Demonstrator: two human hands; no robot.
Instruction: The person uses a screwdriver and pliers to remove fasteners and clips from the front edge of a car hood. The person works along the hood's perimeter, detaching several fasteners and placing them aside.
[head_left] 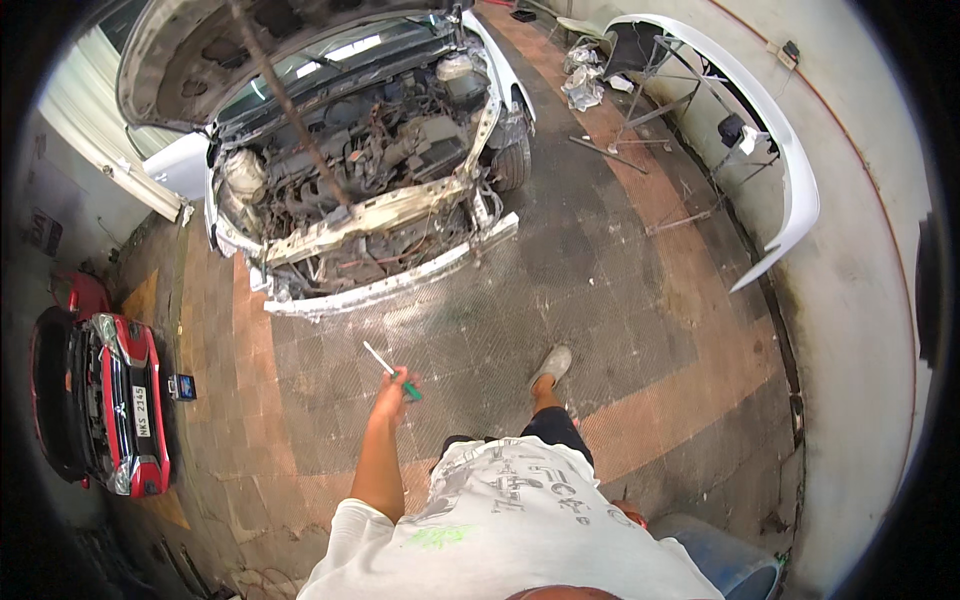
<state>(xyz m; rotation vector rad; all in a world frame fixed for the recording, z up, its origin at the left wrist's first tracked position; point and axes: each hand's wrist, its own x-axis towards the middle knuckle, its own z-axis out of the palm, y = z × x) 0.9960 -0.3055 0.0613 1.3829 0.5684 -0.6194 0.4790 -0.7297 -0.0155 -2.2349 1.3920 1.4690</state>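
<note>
My left hand [391, 398] is closed around a screwdriver [378, 356] with a green handle and a pale shaft. The shaft points forward and to the left, and the handle end sticks out on the right side of my fist. Beside my white shirt, low on the right, a small reddish-brown patch [627, 510] shows; it may be part of my right hand, but its fingers are hidden. Ahead stands a white car [375, 165] with its hood raised and its front bumper off, the engine bay and bare front crossmember exposed. The screwdriver is apart from it.
A prop rod [285, 105] holds the hood up. On the right, a white bumper cover [800, 185] rests on a metal stand [672, 105] by the wall. At left sits a red car front [135, 405] beside a small screen device [182, 387]. A blue drum [720, 550] is near my right side.
</note>
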